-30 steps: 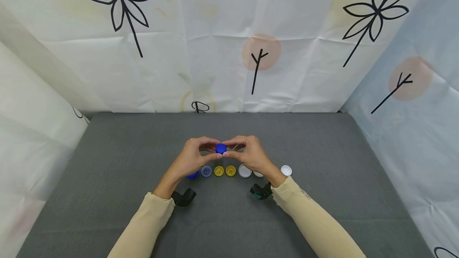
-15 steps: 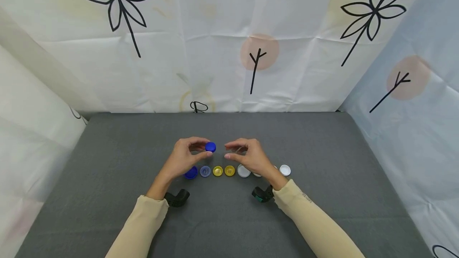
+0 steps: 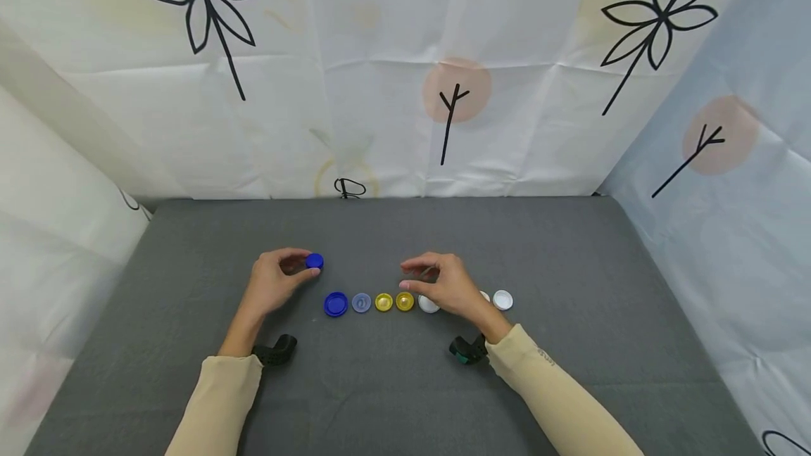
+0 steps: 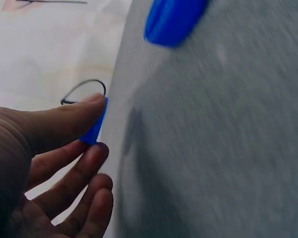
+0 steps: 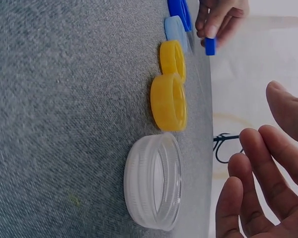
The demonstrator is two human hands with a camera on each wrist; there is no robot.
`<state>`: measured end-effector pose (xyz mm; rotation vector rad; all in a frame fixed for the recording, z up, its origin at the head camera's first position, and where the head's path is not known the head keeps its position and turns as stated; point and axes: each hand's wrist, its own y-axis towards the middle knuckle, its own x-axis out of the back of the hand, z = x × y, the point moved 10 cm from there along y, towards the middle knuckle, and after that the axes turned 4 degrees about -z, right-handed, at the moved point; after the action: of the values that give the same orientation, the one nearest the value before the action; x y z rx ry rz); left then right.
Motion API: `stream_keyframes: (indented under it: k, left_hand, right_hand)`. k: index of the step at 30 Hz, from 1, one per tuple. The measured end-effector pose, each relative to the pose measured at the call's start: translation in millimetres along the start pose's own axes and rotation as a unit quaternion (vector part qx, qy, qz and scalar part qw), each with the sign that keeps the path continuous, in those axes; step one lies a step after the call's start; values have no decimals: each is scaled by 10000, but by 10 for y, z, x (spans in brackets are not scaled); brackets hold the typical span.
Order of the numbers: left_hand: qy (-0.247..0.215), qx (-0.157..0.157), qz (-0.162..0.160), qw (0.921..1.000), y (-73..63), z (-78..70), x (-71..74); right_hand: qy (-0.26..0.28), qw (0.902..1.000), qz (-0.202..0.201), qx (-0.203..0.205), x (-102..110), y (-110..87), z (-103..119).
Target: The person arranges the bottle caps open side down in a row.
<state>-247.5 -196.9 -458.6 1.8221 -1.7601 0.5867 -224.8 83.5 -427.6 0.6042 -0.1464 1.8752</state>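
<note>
left hand (image 3: 269, 283) pinches a small blue bottle cap (image 3: 315, 261), thumb on one side, fingertips on the other. cap is off the cloth, flat face toward the head camera, to the left of the row and a bit beyond it. right hand (image 3: 446, 283) holds nothing: thumb and fingers stand apart, fingers loosely bent, hovering over the white end of the row.

what changed: a second ago both hands touch the cap mid-row; half a second ago it's in the left hand alone; now the left hand is well off to the left with it, right hand roughly where it was. my read: the handover is done, left hand alone has the cap, and it isn't set down yet.

row from left: larger blue cap (image 3: 336, 304) (nearest to the held one, not touching it), light blue cap (image 3: 361, 302), two yellow caps (image 3: 394, 302), then a clear cap (image 5: 154, 183) just below the right hand, hollow side up. further right a white cap (image 3: 503, 300), with another half hidden behind the right wrist. all sit on grey cloth (image 3: 393, 400); patterned white curtain (image 3: 374, 90) behind.
</note>
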Motion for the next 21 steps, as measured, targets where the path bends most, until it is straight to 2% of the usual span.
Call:
stream_keyframes:
  k: [6,11,15,18,21]
  left_hand:
    - [324,190,62,9993,-30,132,14]
    - [528,168,82,9984,-29,144,24]
    - [582,77,64,9983,-72,78,62]
    - [561,-121,32,9983,-121,-25,88]
    - [344,-397,278,9982,-165,-142,64]
  right_hand:
    - [-131,9998,139,100,-129,9,24]
    - [-341,9987,348,170,-331,57,93]
    - [-524,9971,535,125,-519,118,150]
    - [-819,9944,653,112,-652,171,182]
    - [-1196,9895,787,175,-777,216,208]
